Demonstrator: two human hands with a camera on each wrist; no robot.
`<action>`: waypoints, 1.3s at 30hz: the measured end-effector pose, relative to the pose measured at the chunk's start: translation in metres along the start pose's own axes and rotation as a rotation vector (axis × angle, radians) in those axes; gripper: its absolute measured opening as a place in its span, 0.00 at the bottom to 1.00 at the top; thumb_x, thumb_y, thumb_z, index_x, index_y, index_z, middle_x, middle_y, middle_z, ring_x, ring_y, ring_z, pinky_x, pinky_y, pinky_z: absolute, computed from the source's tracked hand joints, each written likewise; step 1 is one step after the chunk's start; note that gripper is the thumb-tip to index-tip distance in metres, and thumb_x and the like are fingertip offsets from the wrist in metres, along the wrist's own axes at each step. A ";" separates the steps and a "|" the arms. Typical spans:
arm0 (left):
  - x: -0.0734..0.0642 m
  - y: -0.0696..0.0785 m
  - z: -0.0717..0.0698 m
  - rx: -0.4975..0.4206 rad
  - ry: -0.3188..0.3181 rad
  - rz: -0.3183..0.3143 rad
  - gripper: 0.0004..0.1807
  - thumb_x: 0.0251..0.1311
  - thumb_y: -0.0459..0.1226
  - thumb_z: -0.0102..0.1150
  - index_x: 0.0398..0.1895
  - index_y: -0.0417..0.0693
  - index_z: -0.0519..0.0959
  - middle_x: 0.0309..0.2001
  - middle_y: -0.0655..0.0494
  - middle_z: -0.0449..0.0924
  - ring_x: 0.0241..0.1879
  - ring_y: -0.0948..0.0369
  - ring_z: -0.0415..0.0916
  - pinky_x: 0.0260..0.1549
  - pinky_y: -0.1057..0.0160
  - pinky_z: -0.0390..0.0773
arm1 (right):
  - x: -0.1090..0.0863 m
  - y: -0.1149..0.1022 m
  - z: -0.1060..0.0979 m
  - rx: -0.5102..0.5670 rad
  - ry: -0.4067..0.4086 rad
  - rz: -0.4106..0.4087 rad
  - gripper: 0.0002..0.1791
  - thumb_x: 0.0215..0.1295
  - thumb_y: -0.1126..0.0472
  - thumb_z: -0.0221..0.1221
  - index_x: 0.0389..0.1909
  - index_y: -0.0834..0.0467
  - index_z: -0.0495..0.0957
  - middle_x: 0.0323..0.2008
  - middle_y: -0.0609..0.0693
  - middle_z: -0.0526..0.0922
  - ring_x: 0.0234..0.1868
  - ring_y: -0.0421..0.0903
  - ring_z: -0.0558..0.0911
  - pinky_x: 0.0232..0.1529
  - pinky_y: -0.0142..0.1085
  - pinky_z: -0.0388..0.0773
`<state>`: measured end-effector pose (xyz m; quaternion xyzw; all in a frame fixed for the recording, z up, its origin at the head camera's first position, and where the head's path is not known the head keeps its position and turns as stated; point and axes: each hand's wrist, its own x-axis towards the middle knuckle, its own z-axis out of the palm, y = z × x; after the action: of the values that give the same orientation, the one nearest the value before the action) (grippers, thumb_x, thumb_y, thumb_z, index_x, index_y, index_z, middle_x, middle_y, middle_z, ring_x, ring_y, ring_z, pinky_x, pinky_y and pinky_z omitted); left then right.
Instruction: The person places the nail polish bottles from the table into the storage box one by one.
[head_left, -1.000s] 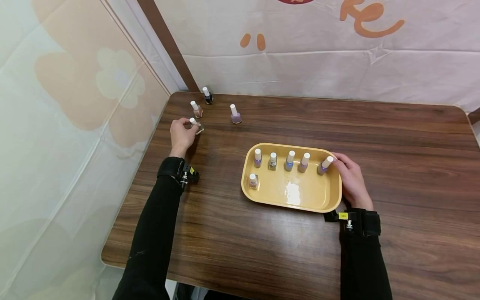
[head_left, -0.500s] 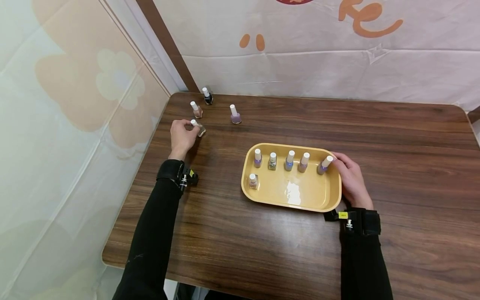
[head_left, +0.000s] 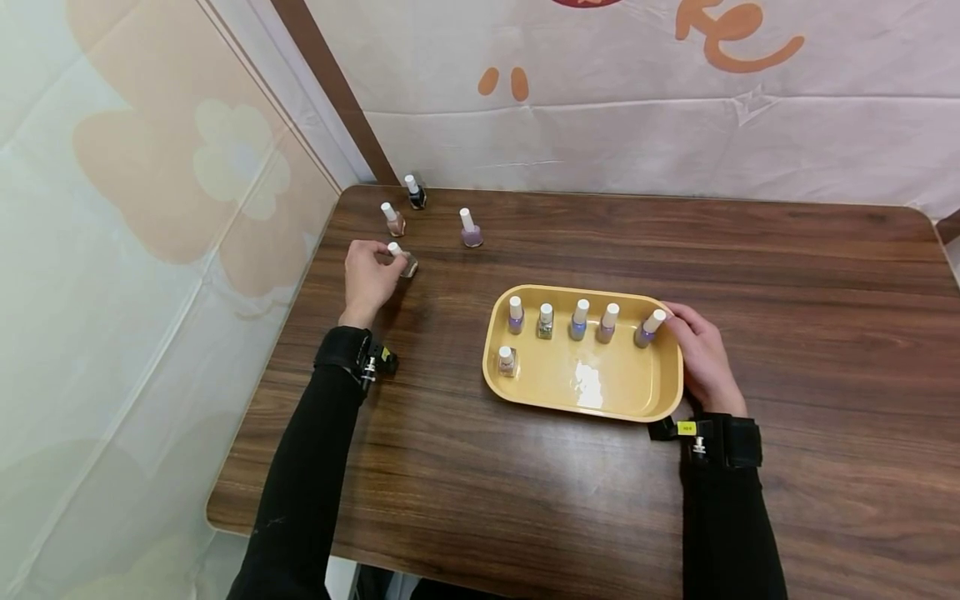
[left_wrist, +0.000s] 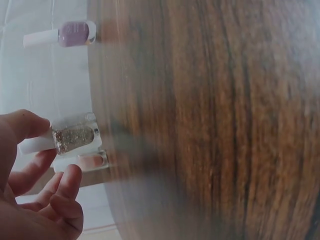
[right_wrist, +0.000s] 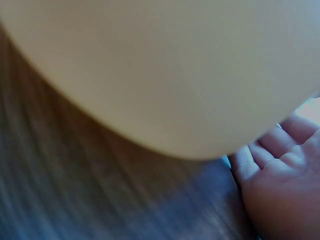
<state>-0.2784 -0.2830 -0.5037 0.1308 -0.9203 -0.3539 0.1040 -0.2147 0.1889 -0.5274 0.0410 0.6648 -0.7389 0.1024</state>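
My left hand (head_left: 371, 279) pinches a glitter nail polish bottle (left_wrist: 75, 138) by its white cap between thumb and finger, and the bottle leans. In the left wrist view its clear glass holds gold-silver flecks. Past it stands a pinkish-brown nail polish bottle (head_left: 395, 223). My right hand (head_left: 705, 358) grips the right end of a yellow tray (head_left: 585, 410), thumb at the rim; the right wrist view shows its fingers (right_wrist: 277, 141) against the tray's outer side. Inside the tray, several white-capped bottles form a back row, including a blue one (head_left: 578, 327), with a pale bottle (head_left: 507, 363) at front left.
A black nail polish bottle (head_left: 417, 197) stands at the table's back left corner, and a lilac bottle (head_left: 471, 233) stands to its right. The wooden table (head_left: 825, 333) meets a white cloth backdrop (head_left: 637, 150) behind and a patterned curtain (head_left: 150, 333) on the left.
My left hand has shifted slightly right and toward me, carrying the glitter bottle away from the pinkish-brown one. The right hand and tray stay in place.
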 end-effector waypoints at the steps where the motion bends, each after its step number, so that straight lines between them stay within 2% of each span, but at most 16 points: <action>1: -0.001 0.001 0.000 0.002 0.000 0.004 0.15 0.60 0.40 0.58 0.41 0.35 0.81 0.52 0.42 0.70 0.47 0.51 0.72 0.43 0.57 0.71 | 0.000 0.000 0.000 -0.002 0.001 0.002 0.10 0.70 0.53 0.55 0.47 0.50 0.78 0.42 0.39 0.82 0.39 0.33 0.83 0.38 0.26 0.81; 5: -0.005 0.005 0.000 0.006 -0.001 0.027 0.15 0.61 0.42 0.58 0.40 0.36 0.81 0.51 0.43 0.69 0.47 0.51 0.71 0.44 0.56 0.70 | 0.001 0.000 0.001 -0.013 0.001 0.009 0.10 0.69 0.53 0.55 0.48 0.50 0.78 0.43 0.39 0.81 0.39 0.32 0.83 0.39 0.26 0.81; 15: -0.015 0.022 0.002 0.021 -0.001 0.105 0.16 0.59 0.43 0.61 0.38 0.36 0.80 0.50 0.45 0.70 0.40 0.52 0.74 0.41 0.58 0.72 | 0.003 0.001 0.001 0.027 -0.009 -0.008 0.09 0.70 0.54 0.55 0.46 0.50 0.78 0.42 0.40 0.82 0.39 0.33 0.84 0.39 0.26 0.81; 24: -0.022 0.033 0.005 0.032 0.002 0.181 0.17 0.56 0.43 0.62 0.33 0.35 0.81 0.50 0.44 0.74 0.44 0.50 0.75 0.45 0.53 0.74 | 0.004 0.002 0.001 0.025 -0.010 -0.009 0.09 0.70 0.54 0.55 0.46 0.50 0.79 0.41 0.40 0.83 0.39 0.33 0.83 0.38 0.26 0.81; 30: -0.030 0.039 0.006 0.034 -0.018 0.212 0.16 0.57 0.44 0.62 0.31 0.37 0.81 0.52 0.44 0.73 0.43 0.51 0.76 0.43 0.53 0.75 | 0.004 0.003 0.000 0.026 -0.013 -0.014 0.09 0.70 0.54 0.55 0.46 0.49 0.79 0.41 0.40 0.82 0.39 0.33 0.83 0.39 0.26 0.81; 39: -0.040 0.047 0.008 0.046 -0.001 0.269 0.15 0.57 0.43 0.63 0.29 0.38 0.79 0.52 0.45 0.74 0.40 0.52 0.75 0.39 0.55 0.74 | 0.005 0.003 0.000 -0.016 -0.011 0.003 0.11 0.70 0.53 0.54 0.48 0.50 0.78 0.43 0.39 0.81 0.40 0.32 0.83 0.39 0.26 0.81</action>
<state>-0.2504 -0.2317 -0.4818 0.0084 -0.9374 -0.3156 0.1470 -0.2191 0.1884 -0.5314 0.0373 0.6700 -0.7336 0.1074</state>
